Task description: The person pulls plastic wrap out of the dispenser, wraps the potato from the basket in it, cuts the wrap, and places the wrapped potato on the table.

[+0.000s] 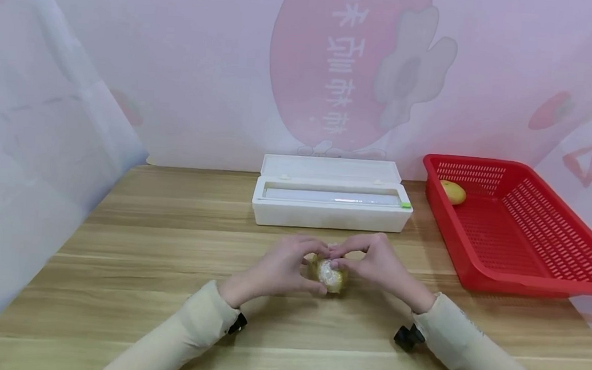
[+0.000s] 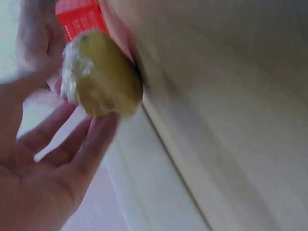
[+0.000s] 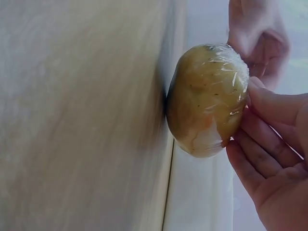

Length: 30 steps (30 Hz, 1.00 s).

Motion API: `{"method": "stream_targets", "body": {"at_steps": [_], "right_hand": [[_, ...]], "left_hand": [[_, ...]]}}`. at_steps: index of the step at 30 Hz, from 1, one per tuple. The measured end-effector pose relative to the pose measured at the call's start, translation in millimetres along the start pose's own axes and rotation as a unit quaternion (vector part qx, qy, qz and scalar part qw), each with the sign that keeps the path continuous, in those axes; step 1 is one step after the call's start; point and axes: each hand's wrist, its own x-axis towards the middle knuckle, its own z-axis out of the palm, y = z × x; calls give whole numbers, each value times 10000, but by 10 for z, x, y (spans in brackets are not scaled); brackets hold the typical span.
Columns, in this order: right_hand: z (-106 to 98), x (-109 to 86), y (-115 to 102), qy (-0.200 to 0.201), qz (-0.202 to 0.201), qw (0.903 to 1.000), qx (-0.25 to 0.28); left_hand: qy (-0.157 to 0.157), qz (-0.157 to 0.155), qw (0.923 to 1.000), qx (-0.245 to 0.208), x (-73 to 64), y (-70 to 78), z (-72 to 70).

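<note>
A yellow-brown potato point(image 1: 331, 277) wrapped in clear, shiny plastic film sits between both hands, low over the wooden table. My left hand point(image 1: 282, 267) holds it from the left, thumb at the near side and fingertips at the far side. From the right, my right hand point(image 1: 379, 265) pinches at the top of the wrapped potato, its fingertips meeting the left fingers there. Bunched, crinkled film covers the top of the potato point(image 2: 106, 72) in the left wrist view. Smooth film over the potato's side point(image 3: 204, 101) shows in the right wrist view.
Behind the hands stands a white cling film dispenser point(image 1: 331, 217), its lid point(image 1: 332, 168) raised and a roll inside, with a green piece at its right end. To the right, a red plastic basket point(image 1: 526, 284) holds another potato point(image 1: 452, 192) in its far left corner.
</note>
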Motion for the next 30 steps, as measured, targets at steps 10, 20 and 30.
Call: {"method": "stream_targets", "body": {"at_steps": [10, 20, 30], "right_hand": [[-31, -28, -5, 175, 177, 9995, -185], [13, -7, -40, 188, -169, 9982, -552], [-55, -7, -16, -687, -1548, 9808, -963]], "left_hand": [[-354, -199, 9985, 381, 21, 2, -3], [-298, -57, 9988, 379, 9, -58, 10], [-580, -419, 9970, 290, -4, -37, -52]]}}
